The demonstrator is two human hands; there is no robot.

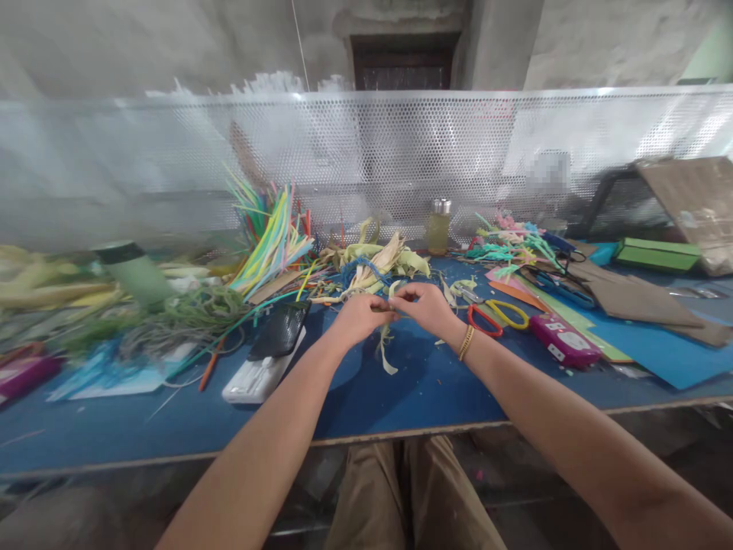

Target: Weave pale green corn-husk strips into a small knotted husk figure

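My left hand (360, 318) and my right hand (428, 307) meet over the middle of the blue table, fingertips pinched close together. Between them is a thin pale-green strip (385, 353) that looks like corn husk, its loose end hanging below the fingers and curling. Just behind the hands lies a heap of husks (409, 260) with a blue braided cord (363, 269) across it. Scissors (485, 319) with one red and one yellow handle rest right of my right hand. The exact grip is partly hidden by the fingers.
A black phone (279, 330) lies on a white device (260, 378) at left. Colourful pipe cleaners (269, 237) stand behind. A glass bottle (439, 229) is by the perforated metal screen (321, 153). A magenta box (564, 341), cardboard (635, 298) and blue sheets (673, 355) lie at right.
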